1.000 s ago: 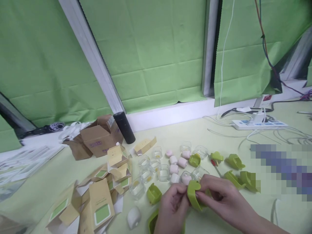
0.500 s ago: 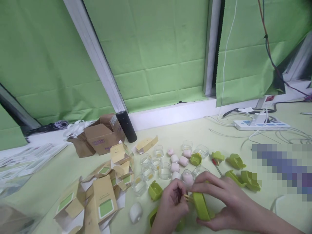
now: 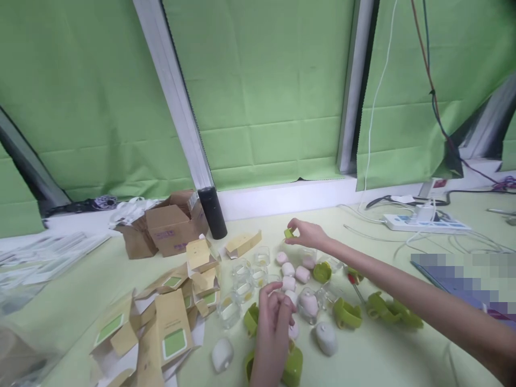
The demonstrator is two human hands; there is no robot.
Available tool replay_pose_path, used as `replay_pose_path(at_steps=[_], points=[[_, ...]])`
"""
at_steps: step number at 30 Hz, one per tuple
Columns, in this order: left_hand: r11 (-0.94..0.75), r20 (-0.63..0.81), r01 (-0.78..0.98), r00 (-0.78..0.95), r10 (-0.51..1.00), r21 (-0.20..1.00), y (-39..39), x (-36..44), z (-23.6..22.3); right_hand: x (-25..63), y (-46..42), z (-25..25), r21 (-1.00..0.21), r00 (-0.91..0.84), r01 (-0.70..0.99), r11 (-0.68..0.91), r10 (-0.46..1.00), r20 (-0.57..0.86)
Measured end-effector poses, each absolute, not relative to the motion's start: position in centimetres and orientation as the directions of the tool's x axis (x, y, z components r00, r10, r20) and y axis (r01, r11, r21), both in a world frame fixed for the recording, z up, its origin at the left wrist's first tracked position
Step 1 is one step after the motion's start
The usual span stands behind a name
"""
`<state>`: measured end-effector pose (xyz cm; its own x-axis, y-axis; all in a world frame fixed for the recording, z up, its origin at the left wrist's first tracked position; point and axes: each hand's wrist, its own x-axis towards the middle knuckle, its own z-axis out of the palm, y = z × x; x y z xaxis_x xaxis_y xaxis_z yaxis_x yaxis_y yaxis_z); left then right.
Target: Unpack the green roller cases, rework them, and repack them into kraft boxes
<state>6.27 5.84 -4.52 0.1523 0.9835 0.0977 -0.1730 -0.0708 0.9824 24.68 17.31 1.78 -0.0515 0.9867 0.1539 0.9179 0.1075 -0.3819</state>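
My right hand (image 3: 307,234) reaches over the far side of the table and pinches a small green plastic piece (image 3: 288,233). Closer to me, my left hand (image 3: 276,317) has its fingers curled in toward the thumb; whatever may be inside them is hidden. Under and beside the left hand lie green plastic holders, one (image 3: 293,366) partly covered by the wrist. Another green holder (image 3: 347,313) rests to the right, near a pale grey rounded piece (image 3: 325,338). Between the hands are several small pink rounded pieces (image 3: 302,274) and clear plastic cups (image 3: 243,287).
Opened cardboard boxes (image 3: 171,322) are heaped at the left, with a larger brown carton (image 3: 167,226) and a black bottle (image 3: 212,213) behind. A red-tipped tool (image 3: 355,284) lies among green parts. At the back right sits a power strip (image 3: 427,223) with loose cables.
My right hand has left the green holder, which now rests on the table, and moved far forward with a small green piece. My left hand has moved slightly up and left.
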Motion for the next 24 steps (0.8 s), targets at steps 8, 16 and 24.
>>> replay_pose_path(at_steps=[8, 16, 24], points=[[-0.121, 0.146, -0.25, 0.086, 0.986, 0.961, 6.1, 5.8, -4.1, 25.0, 15.6, 1.2, -0.206, -0.161, 0.966, 0.158, 0.987, 0.002], [-0.1, 0.127, -0.204, 0.121, 0.985, 0.974, 6.1, 5.8, -3.9, 26.4, 12.7, 1.6, -0.174, -0.226, 0.966, 0.193, 0.955, -0.194], [0.001, 0.01, -0.047, 0.226, 0.974, 0.999, 5.4, 6.7, -4.6, 24.5, 7.3, 4.0, -0.279, -0.284, 0.917, 0.286, 0.958, 0.051]])
